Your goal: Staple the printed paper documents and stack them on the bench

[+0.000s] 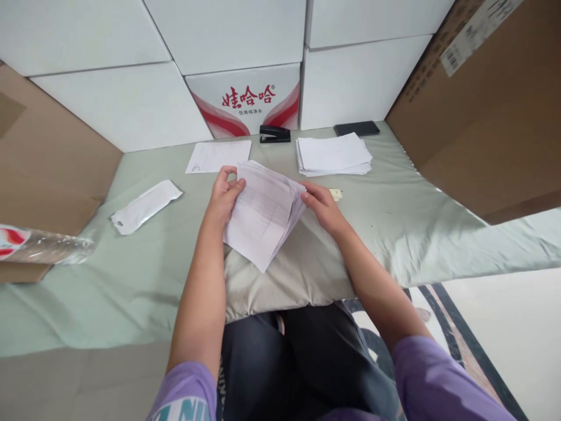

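a pale green cloth-covered surface [131, 286] is spreading across the view, its near edge running just in front of the person's lap. white boxes [236, 35] are standing stacked along the far edge. one brown carton [491, 117] is rising at the far right corner, and another carton [56, 158] is standing along the left side. a box with red lettering [249, 99] is sitting in the lower row, near the middle of the far edge. the bundle of papers [260, 216] is being held above the middle of the near edge, its sheets fanning at the right. a paper pile [333, 155] is lying near the far edge, right of centre. a clear bottle [48, 245] is lying toward the left edge, and a single sheet [217, 156] is resting left of centre near the far edge. a white packet [146, 206] is lying aslant toward the left.

the left hand [224, 196] is pinching the bundle's upper left edge, thumb on top; the right hand [323, 206] is closing thumb and fingers around its right corner. a dark phone [357, 128] and a black stapler [275, 134] are lying at the far edge. a yellow slip [336, 194] is showing just beside the right hand.
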Tool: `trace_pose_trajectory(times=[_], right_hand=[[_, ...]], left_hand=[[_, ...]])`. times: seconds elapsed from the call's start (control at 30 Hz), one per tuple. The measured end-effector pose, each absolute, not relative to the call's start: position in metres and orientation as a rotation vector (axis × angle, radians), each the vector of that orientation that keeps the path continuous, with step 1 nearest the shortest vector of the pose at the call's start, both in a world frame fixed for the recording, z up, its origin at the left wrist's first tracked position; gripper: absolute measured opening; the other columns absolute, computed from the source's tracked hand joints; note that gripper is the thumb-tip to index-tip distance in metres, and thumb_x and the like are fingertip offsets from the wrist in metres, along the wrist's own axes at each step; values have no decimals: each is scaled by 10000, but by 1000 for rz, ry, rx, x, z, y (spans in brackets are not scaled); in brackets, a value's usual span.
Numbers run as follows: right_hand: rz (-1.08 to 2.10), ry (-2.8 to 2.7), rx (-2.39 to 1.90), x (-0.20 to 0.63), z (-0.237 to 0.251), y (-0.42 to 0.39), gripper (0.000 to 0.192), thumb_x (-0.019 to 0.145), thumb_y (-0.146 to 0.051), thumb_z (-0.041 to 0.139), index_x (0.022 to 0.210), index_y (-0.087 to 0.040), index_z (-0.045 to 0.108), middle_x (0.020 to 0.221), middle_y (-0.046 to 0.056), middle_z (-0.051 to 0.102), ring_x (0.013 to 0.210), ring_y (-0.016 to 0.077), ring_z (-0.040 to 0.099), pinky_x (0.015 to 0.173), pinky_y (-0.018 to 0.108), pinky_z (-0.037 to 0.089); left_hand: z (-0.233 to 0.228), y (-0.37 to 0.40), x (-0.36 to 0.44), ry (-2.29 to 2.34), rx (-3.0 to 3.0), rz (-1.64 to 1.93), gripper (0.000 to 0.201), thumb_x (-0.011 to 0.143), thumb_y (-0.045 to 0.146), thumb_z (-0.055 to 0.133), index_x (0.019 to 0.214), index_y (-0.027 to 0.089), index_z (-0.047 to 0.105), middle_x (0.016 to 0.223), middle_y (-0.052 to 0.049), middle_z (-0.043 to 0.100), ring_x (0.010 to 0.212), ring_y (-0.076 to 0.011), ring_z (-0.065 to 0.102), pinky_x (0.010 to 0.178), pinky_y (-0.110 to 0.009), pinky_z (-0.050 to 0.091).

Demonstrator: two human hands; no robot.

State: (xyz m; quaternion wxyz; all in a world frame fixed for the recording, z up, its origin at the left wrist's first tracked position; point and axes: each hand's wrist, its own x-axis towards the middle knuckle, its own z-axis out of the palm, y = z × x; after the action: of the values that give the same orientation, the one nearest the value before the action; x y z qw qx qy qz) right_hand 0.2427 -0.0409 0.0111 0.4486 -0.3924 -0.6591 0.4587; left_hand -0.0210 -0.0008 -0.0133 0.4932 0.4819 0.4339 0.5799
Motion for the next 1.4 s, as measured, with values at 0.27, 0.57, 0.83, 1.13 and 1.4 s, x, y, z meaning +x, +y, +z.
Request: trace_pose_trajectory(times=[0.27, 0.57, 0.83, 1.13, 1.4], right_hand=[[1240, -1456, -964, 235, 3, -38, 512, 875, -701, 555, 1033, -251, 738, 847, 44, 670, 741, 202, 635, 664, 372, 594], [1198, -1457, -1036, 233, 1, -34, 464, 885, -649, 539, 1046, -263, 740, 855, 43, 671, 788, 208, 633, 666, 373, 605], [1208, -1433, -1019, 231, -5, -30, 442, 887, -626, 549, 1037, -256, 738, 822, 37, 657, 733, 196, 620, 628, 370, 594], [1218, -1439, -1009, 230, -8, -30, 470, 900, -653, 538, 1068, -258, 730, 854, 41, 682, 766, 201, 651, 624, 359, 600], [1277, -1475, -991, 220, -17, -33, 483, 845, -573, 666, 1187, -231, 650, 934, 64, 712, 784, 211, 675, 545, 302, 570]], left_hand=[[-22, 6, -32, 1011, 1147, 1536, 447, 718, 507, 820, 939, 239, 538, 976, -47, 736, 1135, -290, 687, 882, -364, 570], [-23, 7, -42, 978, 1146, 1513, 394, 736, 514, 778, 960, 234, 616, 1027, -81, 746, 1217, -303, 646, 955, -413, 563], [-23, 7, -46, 938, 1126, 1607, 453, 698, 544, 816, 956, 215, 643, 1108, -95, 744, 1279, -315, 606, 1009, -412, 534], [-4, -8, -40, 853, 1085, 1568, 428, 776, 585, 729, 1078, 282, 705, 1403, -72, 640, 1385, -327, 517, 1087, -483, 484], [-16, -2, -58, 671, 954, 1634, 273, 940, 495, 533, 1006, 290, 702, 1215, -16, 725, 1380, -277, 519, 1098, -540, 449]])
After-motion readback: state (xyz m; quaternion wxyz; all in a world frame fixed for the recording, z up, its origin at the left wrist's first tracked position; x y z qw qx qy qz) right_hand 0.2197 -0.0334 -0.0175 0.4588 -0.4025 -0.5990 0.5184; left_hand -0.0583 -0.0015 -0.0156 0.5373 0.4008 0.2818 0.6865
